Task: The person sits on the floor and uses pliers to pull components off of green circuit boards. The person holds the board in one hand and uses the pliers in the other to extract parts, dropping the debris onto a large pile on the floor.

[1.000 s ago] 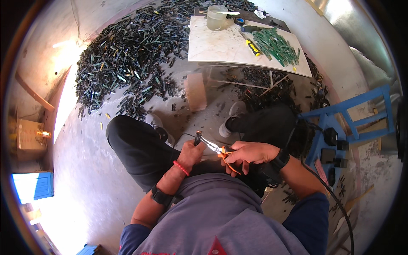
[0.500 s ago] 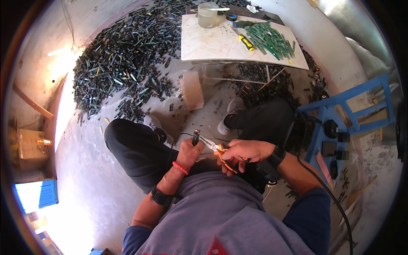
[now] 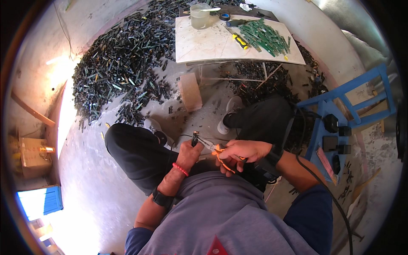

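Note:
My left hand [image 3: 188, 154] is closed round a small dark strip-shaped piece [image 3: 195, 138], whose upper end sticks out above the thumb. In my right hand [image 3: 246, 152] is a pair of pliers [image 3: 217, 154] with orange and black handles. The long metal jaws point left and reach the top of the dark piece. Whether the jaws grip it is too small to make out. Both hands are close together over my lap, between my knees.
A large heap of dark strips [image 3: 127, 63] covers the floor ahead left. On the low white-topped table [image 3: 204, 46] are green strips [image 3: 265, 37], a yellow-black screwdriver [image 3: 241, 41], tape [image 3: 225, 16] and a cup [image 3: 199, 19]. Black devices lie on a blue chair [image 3: 316, 131] at right. A brick-like block [image 3: 191, 93] stands ahead.
The view has shifted slightly, so the table sits a little further left. My hands keep nearly the same place, with the pliers' handles turned slightly.

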### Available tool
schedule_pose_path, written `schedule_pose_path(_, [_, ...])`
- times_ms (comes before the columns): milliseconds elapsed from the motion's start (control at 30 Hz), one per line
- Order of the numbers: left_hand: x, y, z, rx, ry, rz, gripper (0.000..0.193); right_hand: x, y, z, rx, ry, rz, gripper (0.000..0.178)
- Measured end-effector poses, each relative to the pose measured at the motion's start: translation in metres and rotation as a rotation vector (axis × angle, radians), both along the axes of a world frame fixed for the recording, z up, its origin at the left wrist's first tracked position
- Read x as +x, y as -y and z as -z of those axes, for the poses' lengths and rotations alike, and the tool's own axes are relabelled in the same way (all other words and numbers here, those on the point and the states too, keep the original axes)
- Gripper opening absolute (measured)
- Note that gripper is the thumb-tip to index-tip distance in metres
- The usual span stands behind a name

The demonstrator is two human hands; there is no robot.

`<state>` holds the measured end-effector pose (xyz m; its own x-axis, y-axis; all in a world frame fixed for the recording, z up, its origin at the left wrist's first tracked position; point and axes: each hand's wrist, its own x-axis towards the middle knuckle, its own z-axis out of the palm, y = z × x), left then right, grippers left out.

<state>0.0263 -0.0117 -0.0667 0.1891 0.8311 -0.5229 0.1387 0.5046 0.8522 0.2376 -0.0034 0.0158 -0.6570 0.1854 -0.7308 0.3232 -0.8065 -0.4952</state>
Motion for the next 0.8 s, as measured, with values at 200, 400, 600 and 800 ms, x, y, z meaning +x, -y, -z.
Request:
schedule_pose_path(200, [0.0,0.001,0.0,0.071,-0.061,0.0,0.028,-0.001,0.005,0.014,0.057,-0.042,0.067,0.033])
schedule_pose_path(400, [0.0,0.001,0.003,0.103,-0.081,-0.001,0.027,-0.006,0.009,0.011,0.119,0.002,0.064,0.035])
schedule_pose_path(600, [0.0,0.003,-0.001,0.013,0.012,-0.004,0.028,-0.006,0.008,-0.001,0.144,0.033,0.022,0.033])
schedule_pose_path(800, [-0.004,0.005,0.0,-0.12,0.185,0.027,0.029,0.002,0.005,-0.001,0.09,0.023,-0.013,0.03])
